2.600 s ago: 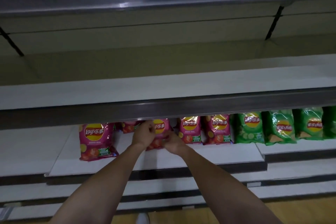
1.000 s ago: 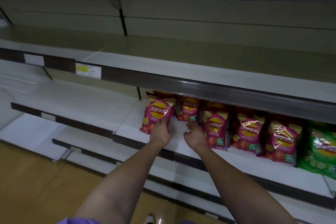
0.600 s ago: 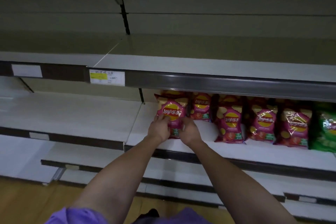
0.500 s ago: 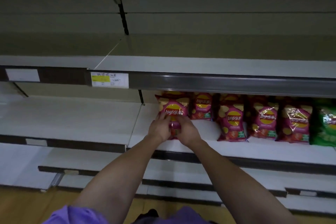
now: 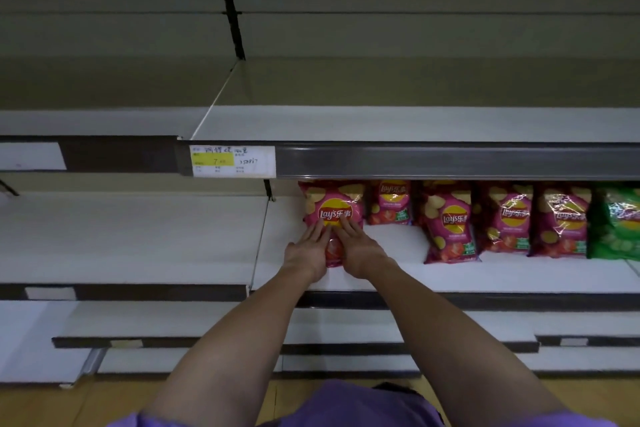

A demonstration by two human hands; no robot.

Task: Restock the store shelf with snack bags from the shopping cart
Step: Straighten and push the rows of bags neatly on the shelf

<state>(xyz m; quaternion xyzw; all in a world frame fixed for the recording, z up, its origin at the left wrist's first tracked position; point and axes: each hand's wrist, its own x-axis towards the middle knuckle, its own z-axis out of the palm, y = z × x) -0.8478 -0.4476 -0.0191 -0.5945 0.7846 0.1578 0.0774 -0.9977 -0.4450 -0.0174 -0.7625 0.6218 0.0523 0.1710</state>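
Note:
A pink Lay's snack bag (image 5: 334, 208) stands at the left end of the row on the white shelf (image 5: 398, 276). My left hand (image 5: 308, 250) and my right hand (image 5: 358, 250) lie side by side on its lower front, fingers straight and pressing against the bag. To its right stand several more pink Lay's bags (image 5: 448, 222), one set further back (image 5: 389, 201), then a green bag (image 5: 616, 224) at the right edge. The shopping cart is out of view.
A metal shelf rail (image 5: 450, 161) with a yellow-and-white price label (image 5: 232, 160) overhangs the bags. A bare white shelf section (image 5: 131, 239) lies to the left. Lower shelf steps (image 5: 207, 326) and a wood floor (image 5: 31, 406) are below.
Both hands slid from the bag's sides to its front, fingers now straight and pressing. The bag stands slightly further back and more upright on the shelf.

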